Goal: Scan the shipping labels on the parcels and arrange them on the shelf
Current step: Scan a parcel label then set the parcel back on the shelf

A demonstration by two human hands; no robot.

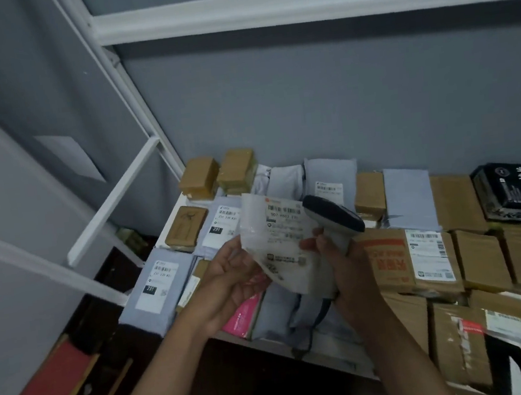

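Observation:
A thin white plastic parcel [278, 237] with a barcode label faces me at the centre of the head view. My left hand [234, 275] holds it from below and the left, fingers curled round its edge. My right hand [341, 259] grips the handle of a grey barcode scanner [332, 215], and its thumb touches the parcel's right edge. The scanner's dark head sits just right of the label. Both hands hover above the white shelf [269, 339].
The shelf carries several grey mailer bags [157, 285], small brown boxes [198, 178] at the back, a large labelled carton [412, 259], a pink packet [243, 313] and a black package [510, 190]. White shelf posts [130, 92] rise on the left.

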